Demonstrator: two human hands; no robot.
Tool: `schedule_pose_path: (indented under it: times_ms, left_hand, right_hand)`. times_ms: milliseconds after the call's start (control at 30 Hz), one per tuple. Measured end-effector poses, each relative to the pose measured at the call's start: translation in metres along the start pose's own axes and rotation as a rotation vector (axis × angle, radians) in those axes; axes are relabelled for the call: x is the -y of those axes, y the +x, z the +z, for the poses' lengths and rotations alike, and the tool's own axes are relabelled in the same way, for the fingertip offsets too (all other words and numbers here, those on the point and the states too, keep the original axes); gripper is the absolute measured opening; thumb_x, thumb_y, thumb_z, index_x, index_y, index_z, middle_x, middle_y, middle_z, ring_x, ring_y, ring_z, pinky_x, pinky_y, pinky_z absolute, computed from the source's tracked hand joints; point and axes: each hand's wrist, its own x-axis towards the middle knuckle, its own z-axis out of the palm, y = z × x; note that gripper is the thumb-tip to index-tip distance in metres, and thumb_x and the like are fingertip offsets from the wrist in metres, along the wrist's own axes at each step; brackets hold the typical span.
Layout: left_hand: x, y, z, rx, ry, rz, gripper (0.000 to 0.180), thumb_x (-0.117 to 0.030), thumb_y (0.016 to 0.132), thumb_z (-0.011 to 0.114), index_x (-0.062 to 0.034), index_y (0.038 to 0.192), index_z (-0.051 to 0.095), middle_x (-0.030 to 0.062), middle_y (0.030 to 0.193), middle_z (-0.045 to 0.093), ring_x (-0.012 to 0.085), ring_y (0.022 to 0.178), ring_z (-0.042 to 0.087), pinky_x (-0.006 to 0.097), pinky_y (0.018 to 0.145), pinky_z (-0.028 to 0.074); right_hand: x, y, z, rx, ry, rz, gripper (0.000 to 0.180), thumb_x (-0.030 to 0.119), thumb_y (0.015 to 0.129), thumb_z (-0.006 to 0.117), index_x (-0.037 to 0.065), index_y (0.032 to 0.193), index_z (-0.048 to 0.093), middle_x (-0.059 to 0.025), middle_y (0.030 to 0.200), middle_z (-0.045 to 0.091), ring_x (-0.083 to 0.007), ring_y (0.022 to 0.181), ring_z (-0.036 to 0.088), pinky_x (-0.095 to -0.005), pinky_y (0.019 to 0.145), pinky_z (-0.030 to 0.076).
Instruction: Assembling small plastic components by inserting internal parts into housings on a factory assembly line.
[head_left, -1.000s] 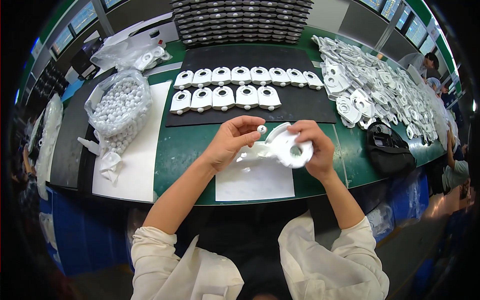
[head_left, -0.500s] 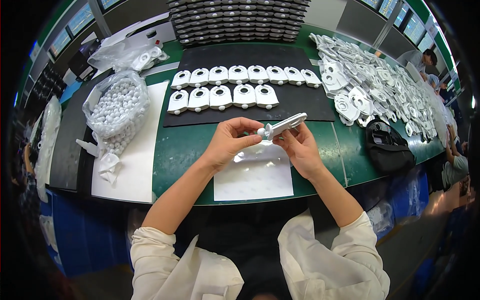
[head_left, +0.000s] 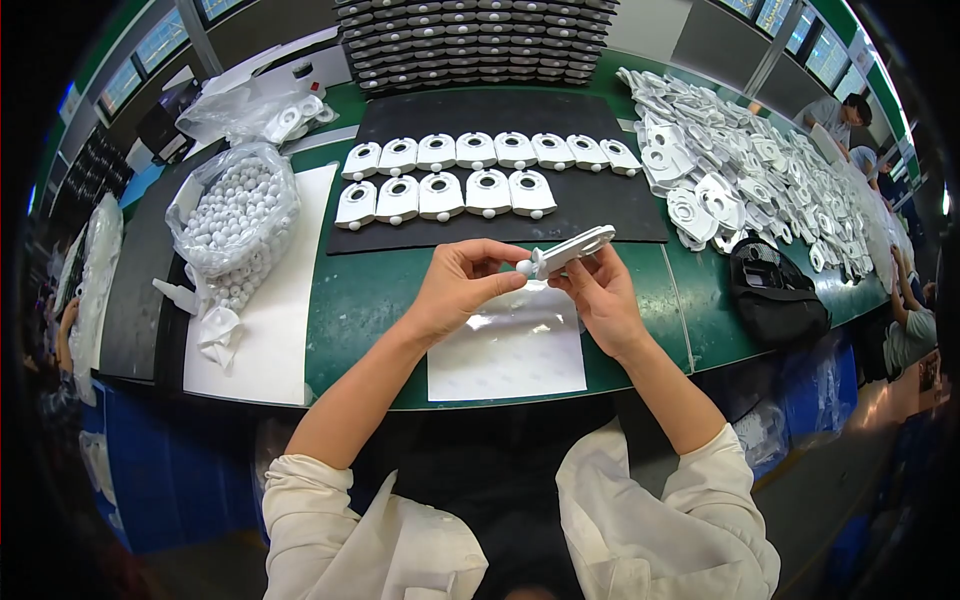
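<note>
My right hand [head_left: 598, 298] holds a flat white plastic part [head_left: 572, 249] edge-on above the green table [head_left: 365, 300]. My left hand [head_left: 462, 286] pinches a small white ball [head_left: 524, 267] against the near end of that part. Beneath both hands lies a white sheet [head_left: 510, 345]. Beyond them a black mat [head_left: 600, 200] carries two rows of finished white parts [head_left: 460, 180] with round holes.
A clear bag of white balls [head_left: 235, 215] sits at the left on a white board [head_left: 270, 310]. A loose pile of white parts [head_left: 760, 175] covers the right side. Stacked dark trays [head_left: 475, 40] stand at the back. A black pouch [head_left: 770, 290] lies at the right. Other people sit at the far right.
The right hand turned the white part from flat-on to edge-on. The left hand brought the small ball up against its end.
</note>
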Motion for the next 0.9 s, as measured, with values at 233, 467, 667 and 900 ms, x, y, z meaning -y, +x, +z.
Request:
schedule_pose_path:
  times_ms: [233,467,667,900]
  left_hand:
    - [0.005,-0.003,0.000,-0.019,0.417,0.319,0.029,-0.012,0.055,0.083,-0.0049,0.076,0.066,-0.0004,0.070,0.058,0.0083,0.063,0.045,0.022,0.059,0.038]
    - [0.007,-0.001,0.007,-0.090,0.430,0.384,0.029,-0.014,0.062,0.080,-0.0064,0.086,0.066,-0.0012,0.066,0.057,0.0059,0.060,0.045,0.021,0.055,0.036]
    - [0.004,0.002,-0.001,-0.084,0.383,0.220,0.024,-0.012,0.082,0.064,-0.0036,0.104,0.058,-0.0023,0.071,0.055,0.0045,0.065,0.046,0.018,0.062,0.039]
    - [0.011,0.009,-0.011,-0.196,0.332,0.186,0.037,-0.035,0.095,0.043,-0.0022,0.101,0.060,-0.0008,0.069,0.054,0.0043,0.061,0.040,0.018,0.057,0.035]
  right_hand:
    - [0.011,-0.004,0.005,0.144,-0.009,0.134,0.028,0.012,0.090,0.053,0.003,0.116,0.044,-0.0042,0.093,0.055,-0.0114,0.076,0.054,-0.0253,0.069,0.045]
    - [0.041,0.014,-0.003,0.241,-0.311,-0.098,0.027,0.007,0.086,0.056,0.001,0.112,0.049,-0.0041,0.097,0.057,-0.0092,0.081,0.054,-0.0239,0.070,0.045]
    - [0.054,0.084,-0.055,-0.158,-0.922,-0.030,0.036,0.011,0.084,0.055,-0.007,0.114,0.050,-0.0045,0.080,0.062,-0.0065,0.070,0.052,-0.0206,0.062,0.040]
    - [0.017,0.123,-0.092,-0.100,-0.942,0.078,0.035,0.013,0.081,0.059,-0.009,0.108,0.058,-0.0099,0.084,0.063,-0.0102,0.071,0.054,-0.0247,0.063,0.043]
